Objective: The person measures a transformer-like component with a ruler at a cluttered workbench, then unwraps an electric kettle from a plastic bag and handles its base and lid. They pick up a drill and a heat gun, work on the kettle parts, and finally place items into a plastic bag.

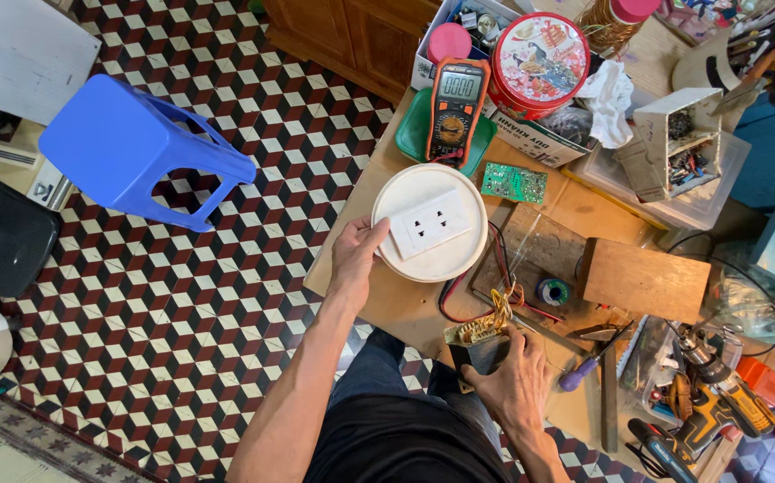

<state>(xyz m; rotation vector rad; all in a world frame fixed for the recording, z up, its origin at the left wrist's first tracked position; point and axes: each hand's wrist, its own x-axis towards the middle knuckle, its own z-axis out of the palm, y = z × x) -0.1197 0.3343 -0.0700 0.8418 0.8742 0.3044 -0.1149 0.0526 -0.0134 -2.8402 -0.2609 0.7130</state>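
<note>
The left hand (pixel 357 253) grips the rim of a round white socket plate (pixel 430 223) lying on the workbench (pixel 401 304), below an orange multimeter (pixel 457 107). The right hand (pixel 515 380) closes over what looks like a small wound transformer (pixel 480 341) at the bench's near edge.

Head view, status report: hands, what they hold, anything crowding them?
Left hand grips white round socket plate. Right hand presses small transformer. Red and black wires between them; meter above.
</note>
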